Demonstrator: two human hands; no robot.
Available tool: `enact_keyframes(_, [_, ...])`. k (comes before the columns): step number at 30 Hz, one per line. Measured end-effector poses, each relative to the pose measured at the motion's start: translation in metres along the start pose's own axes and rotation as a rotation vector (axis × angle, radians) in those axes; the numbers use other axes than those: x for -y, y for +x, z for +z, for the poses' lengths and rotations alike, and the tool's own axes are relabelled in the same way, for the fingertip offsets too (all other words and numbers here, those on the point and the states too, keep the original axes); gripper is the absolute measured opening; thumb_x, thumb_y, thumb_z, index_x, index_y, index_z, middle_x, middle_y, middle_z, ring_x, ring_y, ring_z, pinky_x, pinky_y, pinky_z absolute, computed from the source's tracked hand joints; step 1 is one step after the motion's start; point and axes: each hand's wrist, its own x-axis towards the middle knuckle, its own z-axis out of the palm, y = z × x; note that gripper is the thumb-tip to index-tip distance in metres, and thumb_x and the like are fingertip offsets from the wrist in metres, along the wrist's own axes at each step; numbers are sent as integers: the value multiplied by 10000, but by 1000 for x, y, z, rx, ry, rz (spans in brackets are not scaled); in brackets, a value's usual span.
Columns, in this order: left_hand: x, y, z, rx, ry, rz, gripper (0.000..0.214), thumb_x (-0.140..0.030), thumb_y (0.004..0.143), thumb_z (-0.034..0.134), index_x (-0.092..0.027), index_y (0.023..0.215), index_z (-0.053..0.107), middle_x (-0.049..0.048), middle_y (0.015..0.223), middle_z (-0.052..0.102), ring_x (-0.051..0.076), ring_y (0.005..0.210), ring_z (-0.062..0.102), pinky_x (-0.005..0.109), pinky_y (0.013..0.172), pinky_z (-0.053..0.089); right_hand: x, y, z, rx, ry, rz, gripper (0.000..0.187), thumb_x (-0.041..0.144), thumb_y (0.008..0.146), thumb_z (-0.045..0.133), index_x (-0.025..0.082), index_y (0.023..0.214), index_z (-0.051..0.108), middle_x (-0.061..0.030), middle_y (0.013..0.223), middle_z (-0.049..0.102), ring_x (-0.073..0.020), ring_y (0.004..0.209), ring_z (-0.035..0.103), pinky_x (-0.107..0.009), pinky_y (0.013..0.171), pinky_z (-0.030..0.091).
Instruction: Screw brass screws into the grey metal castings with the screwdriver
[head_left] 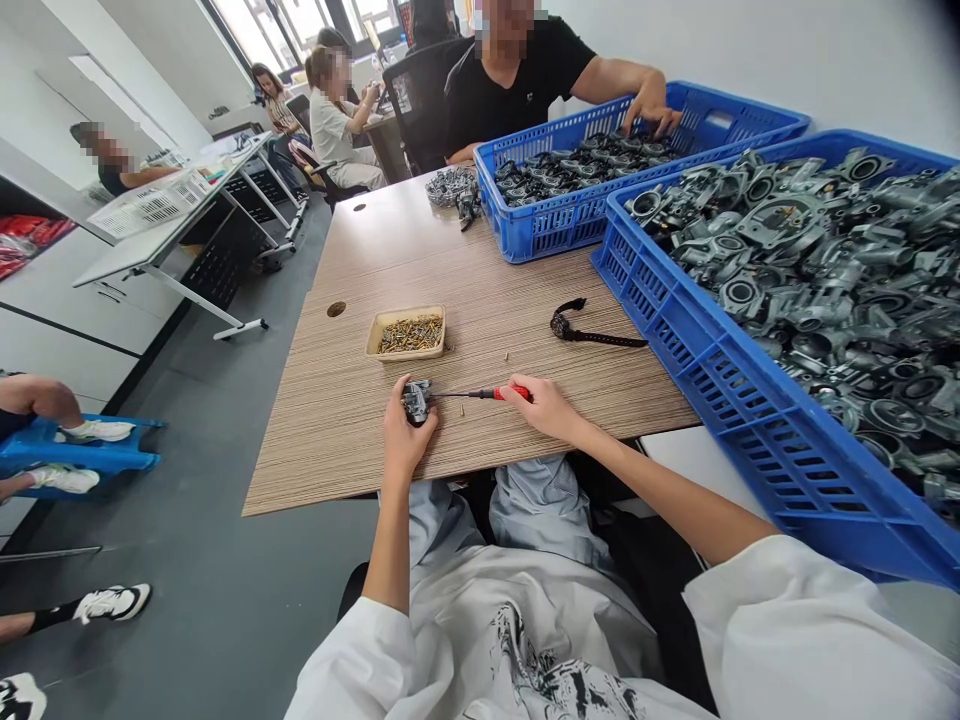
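Observation:
My left hand [403, 440] is wrapped round a small grey metal carburetor body [417, 400] above the table's near edge. In my right hand [549, 408] is a screwdriver [487, 394] with a red and black handle. Its thin shaft points left and its tip meets the side of the carburetor body; whether it sits in a screw is too small to tell. Just beyond my left hand stands a cream plastic tray [411, 352] full of small brass-coloured parts. One loose brass piece [462, 410] lies below the shaft, and another brass piece [506, 356] lies farther back.
To the right, a blue crate [697, 370] is heaped with grey metal castings. Behind it, a second blue crate [540, 235] holds darker castings, with a co-worker's hand [651, 108] inside. A black wristwatch [562, 326] lies on the wood-grain table [315, 430]. A clear bag of parts [452, 187] sits at the back.

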Motion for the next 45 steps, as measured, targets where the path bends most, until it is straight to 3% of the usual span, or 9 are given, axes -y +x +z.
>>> enact_keyframes(45, [4,-1,2,-13,2,-28,703,-276,843,721,-253,1493,454,104,1364,640,263,1225,626,432,1114,471,-4,1,2,-3,19,-13,356,516,998,554,221,801,521,42,659,479,-142,610,432,-286,635,310])
